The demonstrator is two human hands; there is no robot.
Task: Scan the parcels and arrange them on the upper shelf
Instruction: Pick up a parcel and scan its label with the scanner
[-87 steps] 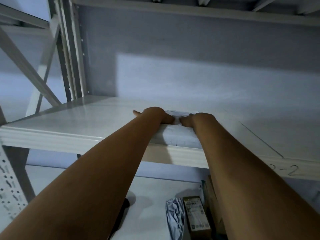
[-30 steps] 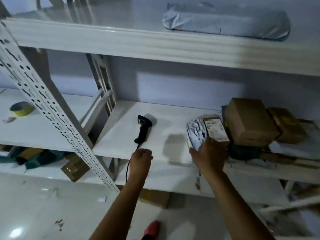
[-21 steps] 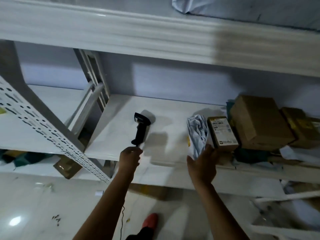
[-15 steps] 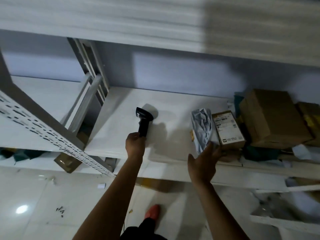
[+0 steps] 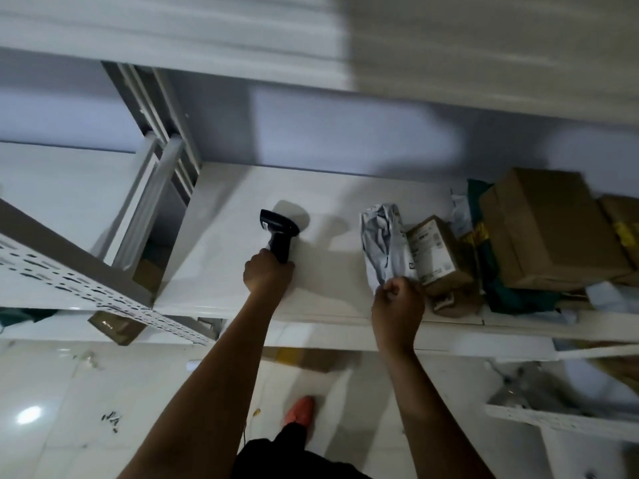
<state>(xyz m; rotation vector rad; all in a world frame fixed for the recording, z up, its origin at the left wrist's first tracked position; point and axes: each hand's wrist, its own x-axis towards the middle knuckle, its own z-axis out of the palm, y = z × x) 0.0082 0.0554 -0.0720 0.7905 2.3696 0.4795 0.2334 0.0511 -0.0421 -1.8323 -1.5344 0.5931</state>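
Observation:
A black handheld scanner (image 5: pixel 279 233) lies on the white middle shelf (image 5: pixel 332 209). My left hand (image 5: pixel 268 274) grips its handle. To the right, a crumpled grey poly-bag parcel (image 5: pixel 382 243) lies on the same shelf, and my right hand (image 5: pixel 397 300) pinches its near end. A small brown box with a printed label (image 5: pixel 435 254) sits right beside the bag. The front edge of the upper shelf (image 5: pixel 207 36) runs blurred across the top of the view; its top surface is out of sight.
Larger cardboard boxes (image 5: pixel 546 229) and dark green packets (image 5: pixel 511 292) are piled at the shelf's right end. A perforated rack upright (image 5: pixel 86 281) slants at the left. Below lie a tiled floor (image 5: pixel 69 409), more cartons under the shelf and my red shoe (image 5: pixel 300 409).
After pushing a grey parcel onto the upper shelf, both hands came down. My left hand closed round the scanner's handle; my right hand went from open beside the bag to pinching its end.

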